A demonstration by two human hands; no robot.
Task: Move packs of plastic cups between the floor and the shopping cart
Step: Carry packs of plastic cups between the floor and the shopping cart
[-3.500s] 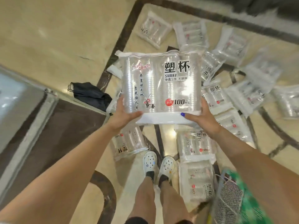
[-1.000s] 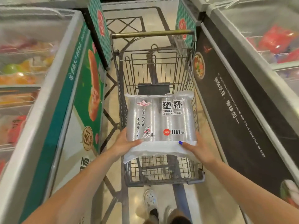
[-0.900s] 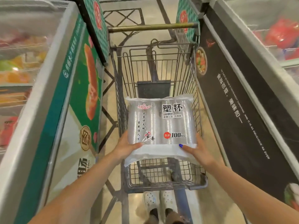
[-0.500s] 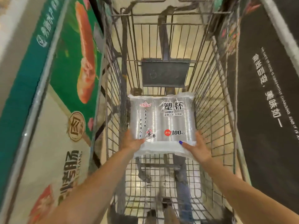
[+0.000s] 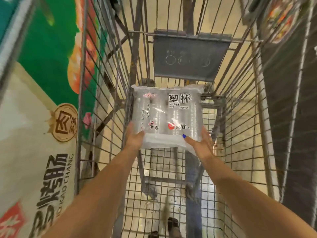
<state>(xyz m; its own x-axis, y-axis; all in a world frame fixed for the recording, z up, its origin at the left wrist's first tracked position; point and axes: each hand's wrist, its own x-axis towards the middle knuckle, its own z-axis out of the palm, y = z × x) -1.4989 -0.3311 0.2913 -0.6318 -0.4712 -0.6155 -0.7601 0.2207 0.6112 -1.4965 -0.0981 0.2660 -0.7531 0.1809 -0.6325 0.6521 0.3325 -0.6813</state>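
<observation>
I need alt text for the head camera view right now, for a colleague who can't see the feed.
Two bare hands, left hand and right hand, hold a clear pack of plastic cups by its near corners, low inside a wire shopping cart. A dark grey panel hangs on the cart's far end; a green freezer banner runs along the left.

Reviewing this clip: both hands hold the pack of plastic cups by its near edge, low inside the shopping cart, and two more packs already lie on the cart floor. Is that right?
Not quite. The head view shows no other packs in the shopping cart; its wire floor is bare. The rest holds: the left hand and right hand hold the pack of plastic cups by its near edge, low inside the cart.
</observation>
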